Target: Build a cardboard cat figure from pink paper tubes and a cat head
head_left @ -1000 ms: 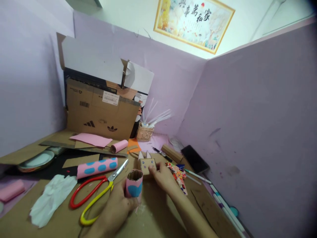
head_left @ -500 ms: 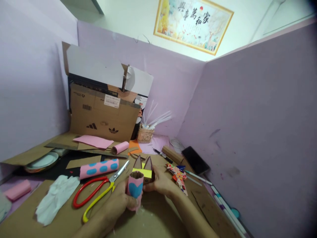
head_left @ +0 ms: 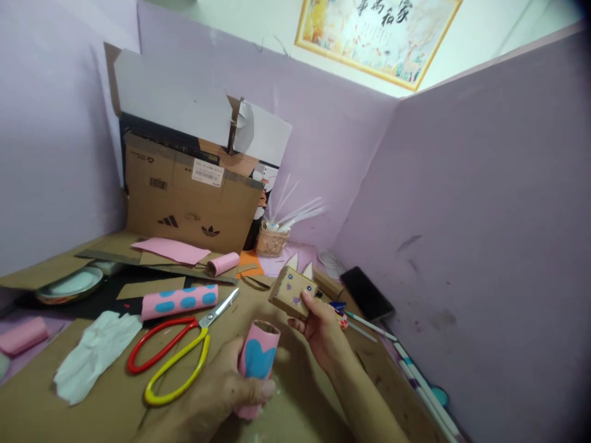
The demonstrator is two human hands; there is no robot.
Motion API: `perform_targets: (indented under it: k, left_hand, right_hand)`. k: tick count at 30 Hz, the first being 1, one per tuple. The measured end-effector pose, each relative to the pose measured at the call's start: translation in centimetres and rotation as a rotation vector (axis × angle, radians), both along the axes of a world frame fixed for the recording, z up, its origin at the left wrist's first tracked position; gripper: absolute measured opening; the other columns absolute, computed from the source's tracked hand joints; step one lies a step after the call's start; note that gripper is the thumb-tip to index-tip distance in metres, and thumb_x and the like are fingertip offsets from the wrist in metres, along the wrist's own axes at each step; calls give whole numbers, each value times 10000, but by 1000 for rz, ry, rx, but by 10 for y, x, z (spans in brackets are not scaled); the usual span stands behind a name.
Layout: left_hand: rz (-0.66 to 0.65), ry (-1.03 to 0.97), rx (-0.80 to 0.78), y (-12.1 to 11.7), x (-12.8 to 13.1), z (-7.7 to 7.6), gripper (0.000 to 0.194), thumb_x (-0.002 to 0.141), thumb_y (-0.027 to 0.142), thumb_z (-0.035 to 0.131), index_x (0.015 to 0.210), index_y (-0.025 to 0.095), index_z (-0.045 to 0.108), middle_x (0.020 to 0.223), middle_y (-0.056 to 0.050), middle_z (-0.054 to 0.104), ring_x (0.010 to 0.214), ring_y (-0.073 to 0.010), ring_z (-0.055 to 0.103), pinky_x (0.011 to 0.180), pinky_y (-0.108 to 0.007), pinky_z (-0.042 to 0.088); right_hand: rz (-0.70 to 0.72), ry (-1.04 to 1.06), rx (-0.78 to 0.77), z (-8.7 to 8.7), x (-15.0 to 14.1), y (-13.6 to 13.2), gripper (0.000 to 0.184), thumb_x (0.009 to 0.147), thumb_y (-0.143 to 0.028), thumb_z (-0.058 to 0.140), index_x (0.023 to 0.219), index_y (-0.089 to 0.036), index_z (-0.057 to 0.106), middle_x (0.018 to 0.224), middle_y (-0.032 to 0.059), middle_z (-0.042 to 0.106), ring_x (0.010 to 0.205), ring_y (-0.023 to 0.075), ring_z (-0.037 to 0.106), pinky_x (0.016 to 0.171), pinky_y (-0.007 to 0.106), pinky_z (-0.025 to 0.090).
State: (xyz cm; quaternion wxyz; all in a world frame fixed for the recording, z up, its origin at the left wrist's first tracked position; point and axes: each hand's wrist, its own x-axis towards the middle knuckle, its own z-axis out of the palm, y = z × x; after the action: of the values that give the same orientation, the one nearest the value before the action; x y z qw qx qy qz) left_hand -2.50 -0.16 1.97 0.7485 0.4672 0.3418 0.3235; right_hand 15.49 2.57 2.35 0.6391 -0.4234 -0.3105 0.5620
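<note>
On the brown cardboard box (head_left: 198, 203) at the back I can make out two adidas marks — a slanted three-stripe badge (head_left: 168, 221) and a trefoil (head_left: 210, 231), both printed in black. Its white paper label (head_left: 207, 173) carries a barcode, but the lines of print are too small for me to read. On the wall, the gold-framed picture (head_left: 378, 40) shows black Chinese characters; 和 and 家 read clearly, while the top edge of my view cuts into others.

My left hand (head_left: 226, 381) comes in low, fingers curled closed around the pink paper-covered tube with a blue heart (head_left: 260, 357), my thumb lying across its lower front. The tube stands nearly upright, leaning a little to the right, its open end up; I cannot tell whether its base touches the cardboard sheet (head_left: 295, 421) beneath.

My right hand (head_left: 318, 326) reaches forward and pinches the small tan cardboard animal head with pointed ears (head_left: 293, 289) — thumb pressed on its front, other fingers curled under it. It is tilted, blue-dot eyes towards me, beyond the tube and apart from it. Left of both lie the red-and-yellow-handled metal scissors (head_left: 204, 321), blades open.
</note>
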Motion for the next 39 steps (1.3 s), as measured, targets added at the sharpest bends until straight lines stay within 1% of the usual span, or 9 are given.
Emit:
perform_targets:
  k: [3,5,7,10,13,17,25,32,39]
  left_hand:
    - [-62,33,74,2,3,-4,369,543,272,758,827,175,542,557,77,482,443,-69,357,419,-209,290]
    - [-70,86,181,4,3,-7,367,571,233,735,888,176,559,607,66,508,501,-88,399,474,-218,340]
    - [-36,135,277,5,3,-7,354,580,209,715,903,169,575,697,38,549,606,-119,453,578,-242,390]
    - [-13,166,329,4,5,-4,344,586,190,681,914,157,582,769,16,563,692,-150,472,654,-265,398]
    - [-6,198,343,4,8,3,360,583,141,647,939,155,590,742,28,561,664,-140,462,629,-254,392]
    - [76,272,315,4,13,8,340,551,98,658,886,147,623,720,35,592,652,-137,483,619,-244,398]
    - [149,192,275,6,20,1,445,517,75,701,955,152,667,762,22,656,693,-167,538,640,-249,425]
    - [125,19,229,7,19,-2,286,536,46,677,799,152,710,708,20,665,818,-215,581,733,-277,439]
    - [113,33,237,7,20,-6,380,556,61,674,918,168,714,804,-8,722,927,-268,599,819,-332,445]
  right_hand:
    - [-24,16,-5,0,-7,-7,262,624,-322,770,821,-180,673,809,30,729,701,170,666,614,255,528]
    - [-15,-53,33,0,-10,-11,259,665,-347,735,852,-183,663,859,47,726,747,197,669,660,295,531]
    - [-9,-171,124,1,-11,-15,260,704,-364,702,881,-179,657,890,66,720,801,224,664,709,331,524]
    - [3,-254,268,4,-13,-20,277,733,-333,690,963,-185,646,959,69,709,910,243,643,800,358,502]
    - [39,-204,347,5,-16,-26,359,740,-305,697,1076,-208,616,1024,67,697,976,249,626,841,376,493]
    - [32,-208,408,5,-17,-30,428,722,-290,729,1122,-220,593,1008,65,700,948,235,631,815,351,502]
    - [-11,-365,421,5,-17,-33,510,710,-336,741,1170,-223,552,996,63,686,914,222,629,805,319,490]
    - [-35,-574,390,6,-15,-35,516,684,-378,737,1141,-214,561,973,71,669,864,231,606,789,339,477]
    - [2,-612,384,8,-14,-36,471,687,-372,724,1107,-214,580,952,62,660,868,232,592,756,328,475]
